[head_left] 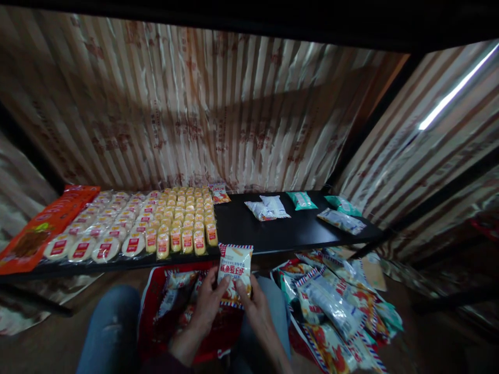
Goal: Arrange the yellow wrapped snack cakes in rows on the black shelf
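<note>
Between my two hands is a snack bag (236, 265), white and red with a striped edge, its printed front facing me. My left hand (208, 298) grips its left side, with the thumb across the front. From the right side my right hand (252, 301) pinches it, thumb also on the front. Both hands are above a red basket (146, 311) that stands between my knees and has several snack bags in it. Just beyond the held bag runs the front edge of a black shelf (234, 231).
Rows of round white packaged cakes (105, 249), small yellow packaged cakes (187, 241) and an orange packet (49, 228) cover the shelf's left. Several bags lie rightward, including a silver bag (342, 221) and a green bag (301, 200). A heaped basket of snack bags (331, 301) stands right.
</note>
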A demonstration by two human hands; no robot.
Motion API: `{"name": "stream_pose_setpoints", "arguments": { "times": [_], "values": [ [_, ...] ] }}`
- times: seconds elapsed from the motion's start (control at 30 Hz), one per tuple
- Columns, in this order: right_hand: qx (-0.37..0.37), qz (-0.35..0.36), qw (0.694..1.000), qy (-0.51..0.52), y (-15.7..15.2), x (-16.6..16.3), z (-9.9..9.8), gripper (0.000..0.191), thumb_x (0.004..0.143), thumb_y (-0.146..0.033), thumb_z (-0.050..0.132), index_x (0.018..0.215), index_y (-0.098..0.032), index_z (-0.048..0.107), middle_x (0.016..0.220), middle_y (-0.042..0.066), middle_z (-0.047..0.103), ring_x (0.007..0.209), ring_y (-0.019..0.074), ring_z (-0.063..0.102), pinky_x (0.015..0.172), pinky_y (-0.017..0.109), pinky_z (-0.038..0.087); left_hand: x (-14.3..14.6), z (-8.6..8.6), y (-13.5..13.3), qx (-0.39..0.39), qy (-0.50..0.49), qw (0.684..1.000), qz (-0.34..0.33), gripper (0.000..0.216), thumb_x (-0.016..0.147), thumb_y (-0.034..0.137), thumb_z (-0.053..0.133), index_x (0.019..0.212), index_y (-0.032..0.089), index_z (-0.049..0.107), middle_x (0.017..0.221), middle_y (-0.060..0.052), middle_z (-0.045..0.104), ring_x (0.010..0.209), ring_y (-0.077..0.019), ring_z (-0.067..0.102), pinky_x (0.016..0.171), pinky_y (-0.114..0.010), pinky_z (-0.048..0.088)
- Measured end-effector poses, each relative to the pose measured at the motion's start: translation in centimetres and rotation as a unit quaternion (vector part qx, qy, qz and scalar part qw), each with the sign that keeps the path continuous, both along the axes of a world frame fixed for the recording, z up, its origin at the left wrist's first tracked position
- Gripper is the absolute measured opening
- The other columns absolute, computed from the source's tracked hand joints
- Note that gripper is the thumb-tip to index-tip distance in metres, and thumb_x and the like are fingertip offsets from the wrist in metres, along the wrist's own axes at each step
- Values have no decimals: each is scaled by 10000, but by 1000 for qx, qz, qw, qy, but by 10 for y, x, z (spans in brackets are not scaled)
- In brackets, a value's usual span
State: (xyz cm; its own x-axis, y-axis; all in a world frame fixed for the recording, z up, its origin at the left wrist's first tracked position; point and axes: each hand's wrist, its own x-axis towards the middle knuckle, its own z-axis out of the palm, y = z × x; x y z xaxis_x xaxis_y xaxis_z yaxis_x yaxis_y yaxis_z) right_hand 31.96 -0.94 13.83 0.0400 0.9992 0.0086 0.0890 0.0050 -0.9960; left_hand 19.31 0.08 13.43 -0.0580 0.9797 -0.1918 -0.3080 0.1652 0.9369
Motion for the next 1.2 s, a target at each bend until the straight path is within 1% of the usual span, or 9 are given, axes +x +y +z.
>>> {"name": "stream_pose_setpoints", "arguments": {
  "times": [0.17,0.33,0.5,0.63,0.77,0.87,1.0,1.1,1.2],
  "values": [
    [6,-17,1000,-26,36,9,2,331,792,-530,565,1004,-288,645,990,51,721,856,236,677,779,351,536,11,5,35,26,14,999,19,512,649,475,743,1022,146,623,1035,-132,714,944,-255,666,842,-345,506],
    [0,-16,1000,-11,60,11,5,378,799,-536,560,1084,-294,619,1039,36,710,932,233,663,843,357,521,16,8,61,27,23,999,40,450,677,442,727,1002,150,625,1026,-119,713,939,-238,663,837,-334,506],
    [2,-54,998,-9,83,16,3,523,821,-585,510,1189,-221,584,1129,84,686,1027,245,633,902,373,495,21,12,84,39,68,996,53,358,746,378,663,1016,148,614,999,-110,713,892,-221,668,814,-325,513],
    [32,-85,995,-29,106,21,-1,557,798,-578,542,1164,-164,613,1062,102,709,943,256,652,833,364,513,25,13,101,41,137,988,54,336,797,349,602,1061,140,607,1024,-124,703,904,-229,665,831,-344,508],
    [60,-96,993,-44,129,22,-1,561,789,-581,531,1119,-140,637,979,94,724,857,238,652,764,335,520,29,17,115,41,184,981,54,396,830,332,558,1175,139,569,1112,-131,683,997,-233,649,901,-347,490],
    [58,-111,991,-50,144,22,1,580,781,-601,507,1093,-132,646,964,95,726,843,234,648,739,322,519,33,20,123,50,217,972,68,525,829,283,542,1328,144,462,1256,-134,619,1137,-227,595,983,-327,450],
    [59,-123,989,-65,167,21,3,571,786,-580,481,1101,-130,640,962,97,728,858,237,650,759,330,517,41,23,130,106,294,947,79,623,831,190,460,1434,111,325,1471,-146,412,1347,-202,404,1118,-311,312],
    [60,-117,988,-80,183,20,3,542,798,-543,462,1104,-129,635,969,96,726,864,235,651,771,331,515,45,24,135,124,355,925,60,603,826,161,426,1421,93,355,1519,-159,324,1412,-213,291,1158,-340,241],
    [64,-115,987,-97,198,19,2,505,817,-509,445,1104,-139,635,957,81,726,860,228,653,781,332,511,48,23,141,116,399,908,46,590,810,153,442,1398,113,404,1534,-152,295,1426,-240,254,1166,-380,220]
  ]
}}
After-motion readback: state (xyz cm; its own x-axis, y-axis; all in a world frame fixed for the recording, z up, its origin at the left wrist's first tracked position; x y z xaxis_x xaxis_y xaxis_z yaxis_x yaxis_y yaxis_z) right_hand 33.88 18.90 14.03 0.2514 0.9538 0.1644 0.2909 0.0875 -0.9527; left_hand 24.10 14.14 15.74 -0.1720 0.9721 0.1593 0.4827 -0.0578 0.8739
